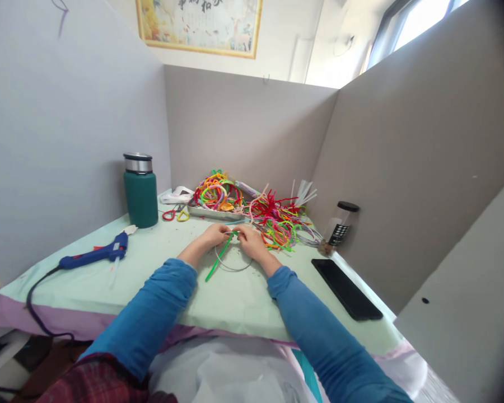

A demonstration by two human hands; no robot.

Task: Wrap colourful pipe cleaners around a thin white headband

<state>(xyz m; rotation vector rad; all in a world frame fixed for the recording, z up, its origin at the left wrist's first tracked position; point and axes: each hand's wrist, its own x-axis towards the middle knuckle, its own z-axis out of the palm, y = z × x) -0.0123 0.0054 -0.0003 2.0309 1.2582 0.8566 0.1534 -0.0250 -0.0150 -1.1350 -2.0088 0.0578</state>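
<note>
A thin grey wire ring (234,270) is held between my two hands above the pale green tabletop. My left hand (214,236) is closed on the ring's upper left part, fingertips near the ring's top. My right hand (251,242) pinches at the top of the ring, where a green fuzzy stem (219,261) meets the wire. The stem's free end slants down to the left across the ring. The fingertips of both hands nearly touch, and the exact grip is too small to make out.
Behind my hands, a metal tray (216,213) holds colourful fuzzy rings, beside a pile of red and green stems (277,215). A green bottle (141,193) and blue glue gun (93,255) are left. A black phone (346,289) and clear jar (339,228) are right.
</note>
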